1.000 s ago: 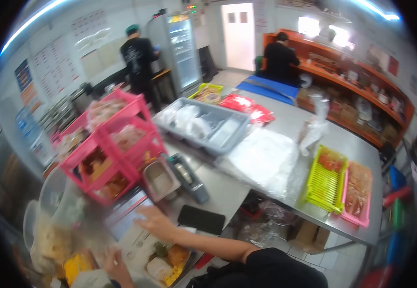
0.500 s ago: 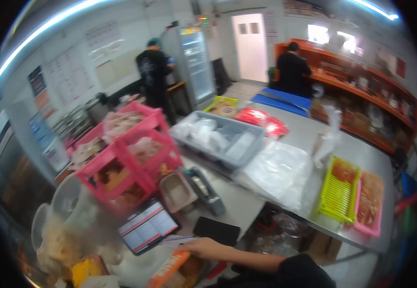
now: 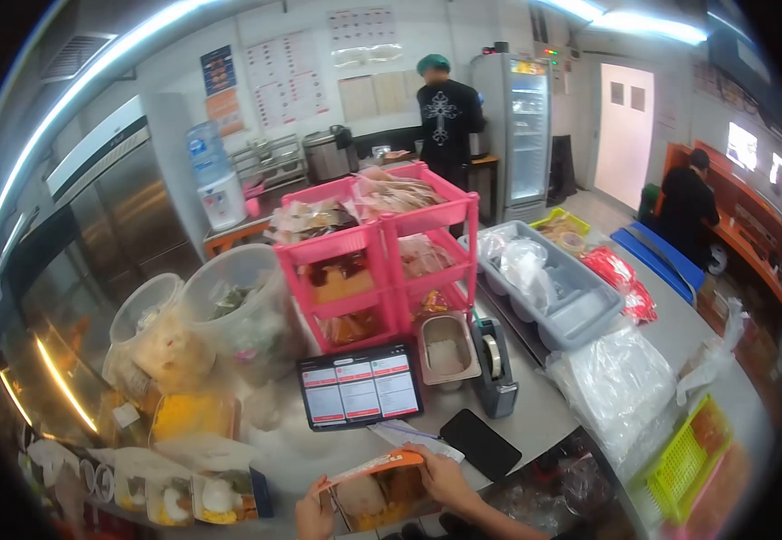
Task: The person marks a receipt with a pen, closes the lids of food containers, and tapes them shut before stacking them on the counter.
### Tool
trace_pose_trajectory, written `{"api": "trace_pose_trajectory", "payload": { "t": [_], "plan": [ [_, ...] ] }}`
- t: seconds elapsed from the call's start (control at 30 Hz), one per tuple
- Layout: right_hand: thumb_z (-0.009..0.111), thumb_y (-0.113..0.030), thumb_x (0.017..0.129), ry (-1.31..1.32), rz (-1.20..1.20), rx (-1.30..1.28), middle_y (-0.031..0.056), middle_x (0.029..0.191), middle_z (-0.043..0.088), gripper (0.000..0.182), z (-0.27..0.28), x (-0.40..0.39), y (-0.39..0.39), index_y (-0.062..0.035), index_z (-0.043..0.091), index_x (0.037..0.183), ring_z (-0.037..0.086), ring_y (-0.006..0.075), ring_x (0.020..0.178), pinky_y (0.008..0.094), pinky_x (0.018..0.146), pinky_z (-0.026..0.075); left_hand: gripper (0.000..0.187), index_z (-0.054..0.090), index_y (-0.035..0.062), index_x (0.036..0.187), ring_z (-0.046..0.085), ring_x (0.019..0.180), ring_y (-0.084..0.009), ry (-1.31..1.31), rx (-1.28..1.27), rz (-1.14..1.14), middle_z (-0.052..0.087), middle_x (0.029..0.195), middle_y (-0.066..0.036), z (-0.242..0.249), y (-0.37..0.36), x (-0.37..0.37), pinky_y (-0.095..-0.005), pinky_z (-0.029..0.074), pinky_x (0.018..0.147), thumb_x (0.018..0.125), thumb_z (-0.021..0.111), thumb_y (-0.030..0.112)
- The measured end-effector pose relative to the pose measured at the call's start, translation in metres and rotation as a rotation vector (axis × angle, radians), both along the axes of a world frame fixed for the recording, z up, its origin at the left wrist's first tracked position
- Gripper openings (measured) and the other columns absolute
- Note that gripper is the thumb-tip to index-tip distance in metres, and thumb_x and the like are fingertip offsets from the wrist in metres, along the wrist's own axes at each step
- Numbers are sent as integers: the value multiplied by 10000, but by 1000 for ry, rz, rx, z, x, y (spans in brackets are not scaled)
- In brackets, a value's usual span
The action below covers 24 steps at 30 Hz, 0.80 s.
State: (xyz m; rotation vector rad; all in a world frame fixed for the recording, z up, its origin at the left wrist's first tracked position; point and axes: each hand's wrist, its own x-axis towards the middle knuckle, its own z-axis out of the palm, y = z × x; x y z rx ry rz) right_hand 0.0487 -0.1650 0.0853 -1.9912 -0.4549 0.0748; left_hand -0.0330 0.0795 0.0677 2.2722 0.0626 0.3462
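**Both hands on the food tray at the near edge**

Head view: your left hand and right hand grip opposite ends of a food tray, which sits on the surface right at your body, below the tablet. An orange-edged lid or sleeve lies across its top, and your fingers appear to pinch that edge, likely to keep it aligned with the tray. Both wrists come up from the bottom of the frame, palms turned inward, fingers curled over the rim. The tablet leans toward you in front of the pink rack, probably so its screen reads easily. A black phone lies flat just right of your right hand; a tape dispenser stands beyond it. More filled trays sit to your left.
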Motion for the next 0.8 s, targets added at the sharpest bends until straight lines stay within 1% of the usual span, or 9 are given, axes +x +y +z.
{"api": "trace_pose_trajectory", "payload": {
  "t": [0.03,0.07,0.1,0.17,0.23,0.4,0.53,0.63,0.8],
  "plan": [
    [432,-38,831,50,-26,-63,219,941,582,373,14,-1,1,-152,474,1184,559,391,873,434,746,441,555,519,62,1185,578,980,-309,256,-1,97,604,1041,-203,17,-6,-2,-342,440,835,909,352,513],
    [455,-89,850,100,-54,-126,218,812,601,341,21,-2,2,-168,473,1181,576,397,786,458,650,451,555,519,62,1185,578,980,-309,254,-5,113,604,1041,-203,14,-4,-4,-342,440,835,909,352,513],
    [455,-89,850,95,-41,-128,218,812,601,341,22,-2,2,-168,473,1181,576,397,786,458,650,451,582,517,50,1182,583,973,-314,227,8,84,597,1047,-210,7,-1,-3,-346,448,813,907,332,529],
    [453,34,766,121,-30,-173,189,977,606,439,20,0,-1,-143,486,1167,595,371,851,372,752,486,610,515,38,1178,587,966,-320,190,19,62,590,1053,-218,-14,8,1,-350,457,792,906,312,545],
    [462,51,747,55,0,-84,186,995,603,458,6,1,-6,-136,489,1165,589,369,887,366,775,480,597,497,18,1194,597,953,-323,-78,-84,-116,592,1038,-220,-26,13,4,-343,461,772,901,368,521],
    [479,102,688,-26,40,42,171,1034,597,517,-7,-5,-11,-108,493,1160,568,361,978,350,830,463,546,471,16,1222,565,1033,-312,-62,-168,-48,582,1095,-201,-18,0,-10,-348,442,833,882,474,444],
    [555,41,730,39,130,71,154,1132,554,481,-7,-4,-18,-75,460,1186,547,307,1048,331,873,439,514,403,34,1284,550,1064,-298,79,-118,-17,575,1121,-191,23,-24,-20,-367,438,858,853,575,257],
    [602,-44,779,195,288,133,155,1207,489,522,-11,-1,-26,-49,369,1247,490,247,1121,319,922,395,605,342,30,1321,544,1071,-274,80,-142,-31,560,1149,-182,5,-23,-20,-357,430,882,804,624,164],
    [657,-220,805,359,571,303,206,1310,351,636,-37,11,-44,5,278,1262,352,234,1223,338,1022,274,724,299,18,1342,520,1097,-249,31,-253,-120,534,1193,-164,11,-23,-25,-353,407,921,763,687,211]
  ]
}}
